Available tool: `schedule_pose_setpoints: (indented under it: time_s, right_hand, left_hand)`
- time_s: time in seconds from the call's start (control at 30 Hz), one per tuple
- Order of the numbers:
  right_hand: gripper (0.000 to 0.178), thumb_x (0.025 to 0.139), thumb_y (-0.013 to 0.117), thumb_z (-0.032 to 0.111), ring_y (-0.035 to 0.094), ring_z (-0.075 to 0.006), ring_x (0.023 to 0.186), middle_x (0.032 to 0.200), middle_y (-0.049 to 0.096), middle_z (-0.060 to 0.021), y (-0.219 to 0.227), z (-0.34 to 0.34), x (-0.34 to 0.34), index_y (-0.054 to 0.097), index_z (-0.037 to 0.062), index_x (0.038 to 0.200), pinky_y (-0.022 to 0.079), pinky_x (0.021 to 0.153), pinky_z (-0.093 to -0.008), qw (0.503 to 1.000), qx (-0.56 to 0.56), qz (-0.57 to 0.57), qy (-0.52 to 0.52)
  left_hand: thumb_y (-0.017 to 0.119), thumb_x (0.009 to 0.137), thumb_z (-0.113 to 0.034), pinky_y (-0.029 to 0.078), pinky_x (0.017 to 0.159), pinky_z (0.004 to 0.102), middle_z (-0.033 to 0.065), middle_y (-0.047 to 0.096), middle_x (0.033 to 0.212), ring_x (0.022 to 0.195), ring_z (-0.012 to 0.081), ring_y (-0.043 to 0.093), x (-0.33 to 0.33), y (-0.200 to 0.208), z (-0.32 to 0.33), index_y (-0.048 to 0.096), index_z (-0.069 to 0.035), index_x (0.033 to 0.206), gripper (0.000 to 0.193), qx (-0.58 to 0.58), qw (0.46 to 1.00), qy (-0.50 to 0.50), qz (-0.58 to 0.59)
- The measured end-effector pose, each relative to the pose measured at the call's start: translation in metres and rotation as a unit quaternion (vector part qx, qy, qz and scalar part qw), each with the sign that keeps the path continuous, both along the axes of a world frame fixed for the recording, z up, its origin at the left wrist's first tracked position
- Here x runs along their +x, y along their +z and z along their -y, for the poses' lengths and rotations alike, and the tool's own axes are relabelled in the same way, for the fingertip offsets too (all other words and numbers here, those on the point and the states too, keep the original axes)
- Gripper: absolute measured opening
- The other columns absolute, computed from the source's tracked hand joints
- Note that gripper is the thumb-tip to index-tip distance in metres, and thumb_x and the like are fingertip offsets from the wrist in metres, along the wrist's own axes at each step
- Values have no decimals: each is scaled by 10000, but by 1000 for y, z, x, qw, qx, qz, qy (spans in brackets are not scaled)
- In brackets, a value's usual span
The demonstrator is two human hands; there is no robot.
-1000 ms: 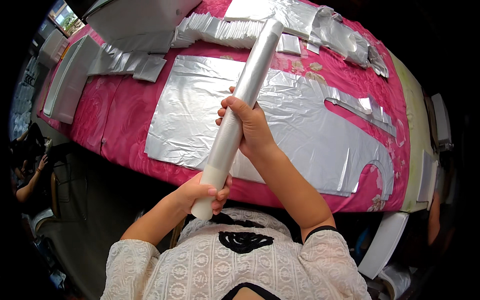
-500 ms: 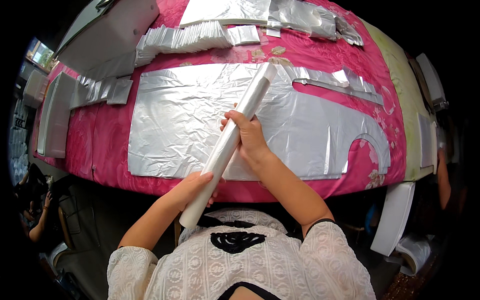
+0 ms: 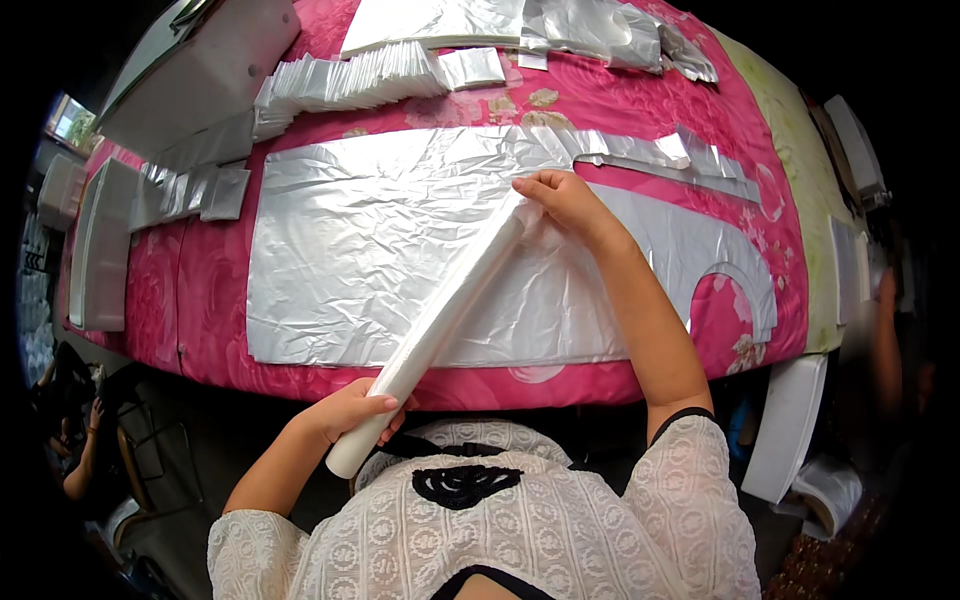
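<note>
A long roll of white plastic film [image 3: 435, 320] slants across the front of the table, its lower end near my body. Around that lower part my left hand [image 3: 362, 410] is wrapped, thumb on top. At the upper end, my right hand [image 3: 560, 205] pinches the roll's edge between thumb and fingers. Beneath the roll lies a flat stack of silvery plastic sheets [image 3: 330, 250], wrinkled, with a rounded cut-out and narrow strips at its right end.
A long row of folded silvery packets [image 3: 350, 85] stands behind the stack, and more sheets [image 3: 440, 22] lie farther back. White boxes [image 3: 103, 245] are at the left. The cloth is pink and flowered [image 3: 215, 320]. A white panel [image 3: 787, 430] leans at the right; people sit at both sides.
My right hand has slid from the roll's middle up to its far end. The roll and my left hand have shifted slightly down and left.
</note>
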State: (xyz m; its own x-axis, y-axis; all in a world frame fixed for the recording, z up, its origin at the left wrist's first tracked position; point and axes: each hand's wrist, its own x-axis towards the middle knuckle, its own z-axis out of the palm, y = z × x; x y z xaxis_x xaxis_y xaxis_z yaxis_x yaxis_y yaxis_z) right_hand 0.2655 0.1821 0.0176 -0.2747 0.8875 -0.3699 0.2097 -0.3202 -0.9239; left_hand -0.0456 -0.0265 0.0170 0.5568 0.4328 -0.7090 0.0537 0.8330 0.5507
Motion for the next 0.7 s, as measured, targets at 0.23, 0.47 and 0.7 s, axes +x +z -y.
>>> schedule_pose_setpoints:
  time_s: [0.23,0.47,0.7]
  right_hand:
    - [222,809,686,275,471,-36,592,696,557,45,10,-7,13,638,64,859,368,517,-184,995,-41,51,73]
    - [150,830,657,179,492,-52,580,707,584,21,-15,-18,31,637,33,857,400,513,-205,998,48,38,15]
    - [156,843,620,164,521,-63,585,710,591,1,-23,-52,158,630,12,876,437,506,-207,946,155,205,-199]
  left_hand:
    - [673,760,-363,481,530,259,60,569,707,571,126,564,-4,-2,1,554,-17,1013,445,-5,1000,-1,18]
    - [725,693,-389,480,558,269,77,571,727,586,138,567,-6,4,3,545,-11,1014,528,5,999,-31,-18]
    - [684,740,-159,507,746,292,63,603,853,802,134,599,-81,12,27,524,3,1131,453,20,985,-137,-105]
